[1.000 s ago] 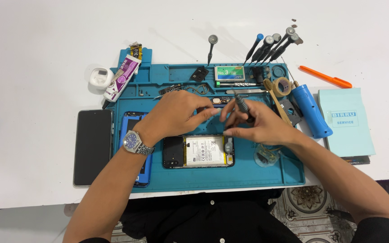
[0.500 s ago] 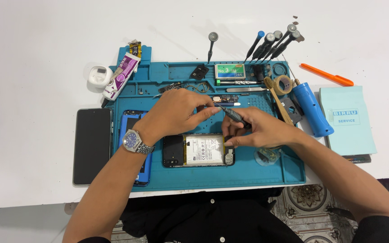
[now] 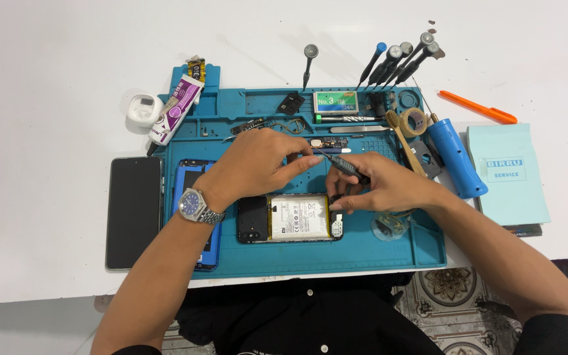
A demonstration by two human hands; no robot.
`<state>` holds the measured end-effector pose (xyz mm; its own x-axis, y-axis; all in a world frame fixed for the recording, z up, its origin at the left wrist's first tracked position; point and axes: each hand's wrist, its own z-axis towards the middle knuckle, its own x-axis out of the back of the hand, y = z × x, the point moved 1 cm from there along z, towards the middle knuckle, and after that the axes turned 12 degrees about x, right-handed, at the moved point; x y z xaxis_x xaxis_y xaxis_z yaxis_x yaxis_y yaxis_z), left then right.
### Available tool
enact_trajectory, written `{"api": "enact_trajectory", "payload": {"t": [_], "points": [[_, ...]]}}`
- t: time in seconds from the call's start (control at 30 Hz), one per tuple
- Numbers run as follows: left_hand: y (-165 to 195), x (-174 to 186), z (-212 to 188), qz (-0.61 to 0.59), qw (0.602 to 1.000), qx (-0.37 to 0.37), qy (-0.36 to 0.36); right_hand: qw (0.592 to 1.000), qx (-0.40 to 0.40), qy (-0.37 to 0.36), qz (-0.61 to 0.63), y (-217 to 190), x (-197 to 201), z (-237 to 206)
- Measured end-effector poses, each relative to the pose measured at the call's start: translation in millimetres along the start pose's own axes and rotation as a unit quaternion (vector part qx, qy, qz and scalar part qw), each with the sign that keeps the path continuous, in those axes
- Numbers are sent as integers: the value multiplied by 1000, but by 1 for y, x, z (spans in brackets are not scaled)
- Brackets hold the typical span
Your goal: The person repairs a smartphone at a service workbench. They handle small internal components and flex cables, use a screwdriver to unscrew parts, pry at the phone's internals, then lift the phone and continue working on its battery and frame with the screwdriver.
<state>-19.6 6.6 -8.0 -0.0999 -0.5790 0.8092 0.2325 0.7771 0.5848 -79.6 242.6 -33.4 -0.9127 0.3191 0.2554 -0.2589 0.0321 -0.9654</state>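
Gripping a precision screwdriver [image 3: 344, 164] in closed fingers, the right hand [image 3: 381, 187] works over the opened phone [image 3: 290, 218]; the left hand [image 3: 258, 164] pinches its tip.

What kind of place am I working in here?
Most likely a phone repair bench: an opened phone with its battery showing lies on a blue mat, a row of screwdrivers stands behind it, and the right hand holds a small screwdriver.
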Motion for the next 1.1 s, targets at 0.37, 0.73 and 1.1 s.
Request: {"api": "enact_trajectory", "payload": {"t": [0.37, 0.73, 1.1], "points": [[1, 0, 1, 10, 1000, 9, -11, 995, -7, 7, -95, -10, -2, -1], [0, -1, 0, 10, 1000, -5, 5, 959, 82, -57, -263, -27, -19, 2], [-2, -4, 2, 17, 1000, 8, -12, 957, 48, -68, -279, -24, -15, 1]]}}
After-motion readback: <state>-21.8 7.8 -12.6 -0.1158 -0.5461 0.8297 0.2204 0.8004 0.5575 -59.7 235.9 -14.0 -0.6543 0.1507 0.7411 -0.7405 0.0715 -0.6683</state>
